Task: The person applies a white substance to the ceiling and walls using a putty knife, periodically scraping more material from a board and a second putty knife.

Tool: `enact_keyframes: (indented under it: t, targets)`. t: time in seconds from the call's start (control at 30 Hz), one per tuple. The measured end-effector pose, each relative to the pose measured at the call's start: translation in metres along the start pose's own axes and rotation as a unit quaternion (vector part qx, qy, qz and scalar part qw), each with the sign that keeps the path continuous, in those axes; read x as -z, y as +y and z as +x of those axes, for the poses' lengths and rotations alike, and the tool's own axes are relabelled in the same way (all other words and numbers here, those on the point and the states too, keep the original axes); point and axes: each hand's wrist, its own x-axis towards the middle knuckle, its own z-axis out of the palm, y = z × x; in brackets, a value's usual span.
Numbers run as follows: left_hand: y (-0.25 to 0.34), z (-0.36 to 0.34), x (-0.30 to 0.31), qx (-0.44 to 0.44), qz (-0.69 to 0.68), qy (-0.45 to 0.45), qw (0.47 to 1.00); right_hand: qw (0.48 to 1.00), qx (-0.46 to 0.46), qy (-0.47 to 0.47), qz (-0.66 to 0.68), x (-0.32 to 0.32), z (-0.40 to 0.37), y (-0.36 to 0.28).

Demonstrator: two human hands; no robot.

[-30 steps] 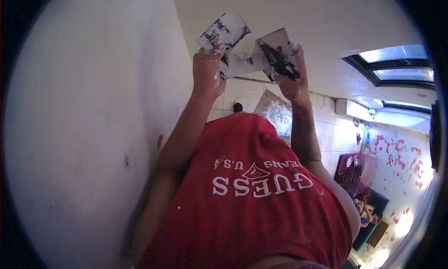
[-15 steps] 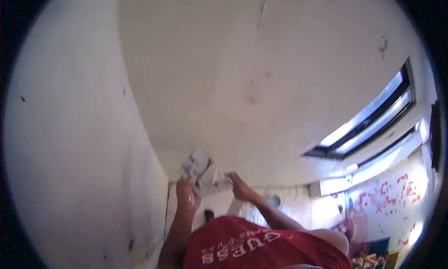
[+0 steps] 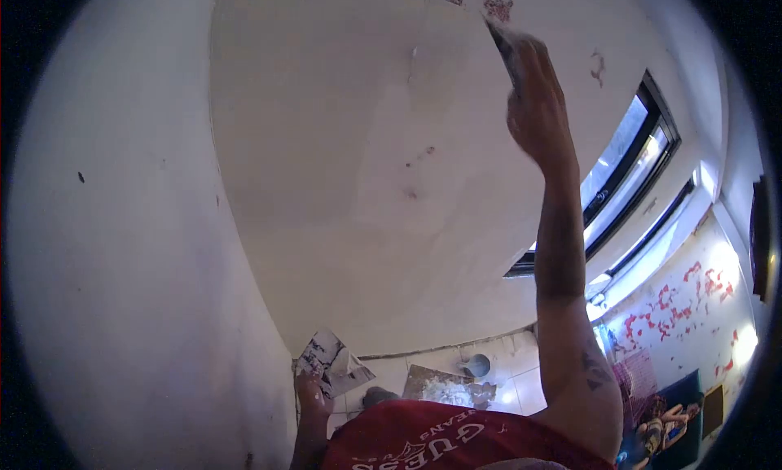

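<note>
My right hand (image 3: 538, 99) is raised high against the wall (image 3: 342, 185), its fingers closed round a flat dark-bladed scraper (image 3: 503, 50). The blade's tip is beside a reddish bare patch (image 3: 498, 9) near the top of the view. Low at the left, my left hand (image 3: 311, 391) grips a flat piece (image 3: 332, 364) with white and dark smears, held out over the floor's edge.
Below lie a board with white material (image 3: 446, 391) and a grey round container (image 3: 476, 366) on the tiled floor. A dark-framed window (image 3: 627, 169) is at the right. Beyond it are a wall with red patches (image 3: 668, 311) and people (image 3: 672, 425) at the lower right.
My right hand has gone from beside the smeared piece up to the top of the wall, with the scraper now visible. My left hand and its piece are lower in view.
</note>
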Motion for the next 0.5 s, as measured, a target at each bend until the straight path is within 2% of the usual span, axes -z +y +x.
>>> enact_keyframes:
  t: [0.03, 0.1, 0.17, 0.27, 0.3, 0.33, 0.4, 0.43, 0.47, 0.5]
  targets:
    - [0.014, -0.009, -0.021, 0.005, 0.026, -0.024, 0.999, 0.998, 0.043, 0.017, -0.035, -0.008, 0.015, 0.011]
    - [0.019, -0.001, 0.005, -0.086, 0.255, -0.063, 0.961, 0.993, 0.047, 0.008, -0.11, -0.016, 0.03, 0.002]
    - [0.024, 0.0, 0.004, -0.089, 0.221, -0.055, 0.97, 0.983, 0.045, 0.019, -0.177, -0.027, 0.035, 0.001]
    - [0.03, 0.006, 0.001, -0.095, 0.073, -0.007, 0.993, 0.967, 0.035, 0.051, -0.246, -0.059, 0.039, 0.009]
    - [0.032, 0.005, 0.0, -0.242, 0.265, -0.037, 0.933, 0.966, 0.025, 0.046, -0.253, -0.069, 0.035, 0.012]
    - [0.037, 0.002, 0.003, -0.372, 0.443, -0.063, 0.813, 0.965, 0.012, 0.039, -0.26, -0.076, 0.031, 0.015]
    - [0.041, 0.003, 0.003, -0.363, 0.436, -0.064, 0.821, 0.959, 0.011, 0.041, -0.28, -0.088, 0.026, 0.014]
    - [0.036, 0.007, -0.002, -0.223, 0.246, -0.033, 0.943, 0.953, 0.011, 0.047, -0.298, -0.091, 0.023, 0.009]
    - [0.033, 0.009, 0.0, -0.065, 0.036, 0.002, 0.997, 0.947, 0.015, 0.051, -0.316, -0.094, 0.02, -0.001]
    - [0.029, 0.01, 0.002, -0.096, 0.08, -0.005, 0.992, 0.947, 0.016, 0.051, -0.317, -0.098, 0.014, -0.005]
